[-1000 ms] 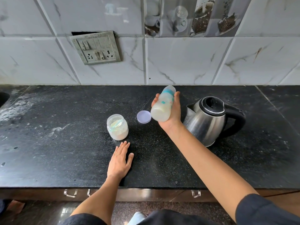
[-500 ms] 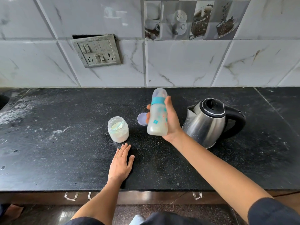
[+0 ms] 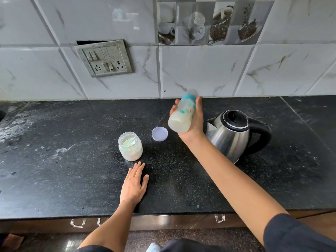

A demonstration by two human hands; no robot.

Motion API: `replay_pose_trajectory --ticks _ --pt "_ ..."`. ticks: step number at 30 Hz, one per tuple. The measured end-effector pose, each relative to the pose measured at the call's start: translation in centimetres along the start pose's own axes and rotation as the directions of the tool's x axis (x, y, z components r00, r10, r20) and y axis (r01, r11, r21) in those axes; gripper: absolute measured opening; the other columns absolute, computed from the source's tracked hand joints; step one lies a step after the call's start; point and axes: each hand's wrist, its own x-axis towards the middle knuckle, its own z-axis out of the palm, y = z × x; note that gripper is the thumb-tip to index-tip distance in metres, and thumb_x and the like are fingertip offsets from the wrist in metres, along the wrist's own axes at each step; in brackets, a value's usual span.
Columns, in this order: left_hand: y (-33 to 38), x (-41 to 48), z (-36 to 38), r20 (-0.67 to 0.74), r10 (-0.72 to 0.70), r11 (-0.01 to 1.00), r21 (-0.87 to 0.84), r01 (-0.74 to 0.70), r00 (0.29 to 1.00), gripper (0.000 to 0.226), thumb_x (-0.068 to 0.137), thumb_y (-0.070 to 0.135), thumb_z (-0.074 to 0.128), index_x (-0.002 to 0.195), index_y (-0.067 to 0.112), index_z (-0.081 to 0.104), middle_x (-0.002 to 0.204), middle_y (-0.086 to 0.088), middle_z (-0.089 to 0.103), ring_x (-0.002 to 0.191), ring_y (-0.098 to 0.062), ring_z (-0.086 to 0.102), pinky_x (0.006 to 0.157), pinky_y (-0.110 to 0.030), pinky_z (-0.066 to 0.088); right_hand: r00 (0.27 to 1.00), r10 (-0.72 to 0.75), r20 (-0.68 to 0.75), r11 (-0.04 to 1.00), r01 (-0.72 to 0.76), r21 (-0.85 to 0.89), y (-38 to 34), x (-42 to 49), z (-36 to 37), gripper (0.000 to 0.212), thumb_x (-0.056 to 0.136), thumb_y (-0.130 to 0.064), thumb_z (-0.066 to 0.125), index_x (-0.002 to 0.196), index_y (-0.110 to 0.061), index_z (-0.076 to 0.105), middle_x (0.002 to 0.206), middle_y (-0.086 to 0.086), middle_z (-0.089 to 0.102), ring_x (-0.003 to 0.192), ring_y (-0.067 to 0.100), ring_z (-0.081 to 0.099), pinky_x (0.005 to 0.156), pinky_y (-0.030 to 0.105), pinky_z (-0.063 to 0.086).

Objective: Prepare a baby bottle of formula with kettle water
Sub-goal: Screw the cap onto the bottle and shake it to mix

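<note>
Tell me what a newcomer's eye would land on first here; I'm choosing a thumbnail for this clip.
First, the baby bottle of milky formula, held tilted in the right hand above the black counter, centre frame. Next, the steel electric kettle just right of it. Then the open jar of formula powder with its lilac lid lying beside it, and the left hand flat on the counter in front of the jar.

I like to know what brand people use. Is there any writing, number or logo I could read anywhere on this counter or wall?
No text can be read.
Clear baby bottle with teal collar: teal and orange prints, blurred, no letters made out.
Clear glass jar of white powder: no label shows.
Steel kettle with black lid: no marking shows.
Grey switch plate: no lettering shows.
</note>
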Motion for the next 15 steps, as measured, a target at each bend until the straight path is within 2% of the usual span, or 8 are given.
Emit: replay_pose_trajectory --ticks 4,6,8,10,15 --pt "0.1 0.0 -0.1 -0.007 -0.003 1.000 -0.011 0.003 1.000 0.063 0.092 0.053 0.024 0.145 0.021 0.032 0.154 0.006 0.024 0.140 0.000 0.009 0.113 -0.016 -0.004 0.985 0.103 0.139 0.969 -0.068 -0.235 1.8 -1.9 -0.7 0.053 0.084 -0.059 0.041 0.094 -0.008 0.056 0.078 0.004 0.063 0.056 0.016 0.060 0.053 0.026 0.052" --pt "0.2 0.0 -0.1 -0.013 -0.004 1.000 -0.014 0.004 1.000 0.064 0.091 0.054 0.023 0.145 0.021 0.032 0.153 0.006 0.025 0.141 -0.002 0.011 0.113 -0.016 -0.004 0.983 0.094 0.157 0.974 -0.058 -0.219 1.4 -1.6 -0.3 0.053 0.086 -0.058 0.041 0.093 -0.008 0.057 0.078 0.004 0.063 0.056 0.017 0.060 0.054 0.026 0.052" --pt "0.2 0.0 -0.1 -0.011 -0.005 1.000 -0.009 0.005 1.000 0.062 0.092 0.052 0.025 0.145 0.021 0.033 0.153 0.006 0.025 0.142 -0.003 0.012 0.113 -0.016 -0.004 0.994 0.027 0.108 0.995 -0.016 -0.102 0.4 -0.5 0.3 0.055 0.091 -0.059 0.040 0.085 -0.009 0.061 0.077 0.005 0.062 0.056 0.017 0.059 0.055 0.025 0.052" --pt "0.2 -0.1 -0.2 -0.012 -0.008 1.000 -0.008 0.008 1.000 0.063 0.091 0.053 0.024 0.145 0.021 0.033 0.153 0.006 0.025 0.141 -0.002 0.011 0.112 -0.014 -0.006 0.996 0.004 0.094 0.998 0.001 -0.059 0.0 -0.1 0.5 0.057 0.093 -0.060 0.039 0.079 -0.010 0.065 0.077 0.005 0.062 0.056 0.018 0.059 0.055 0.025 0.052" --pt "0.5 -0.1 -0.3 -0.019 -0.015 1.000 -0.001 0.015 1.000 0.061 0.092 0.051 0.027 0.145 0.022 0.032 0.153 0.006 0.024 0.137 0.003 0.008 0.109 -0.010 -0.010 0.980 0.085 0.181 0.971 -0.041 -0.234 1.6 -2.2 -0.3 0.053 0.083 -0.058 0.041 0.093 -0.008 0.058 0.078 0.005 0.063 0.055 0.018 0.060 0.052 0.025 0.051"
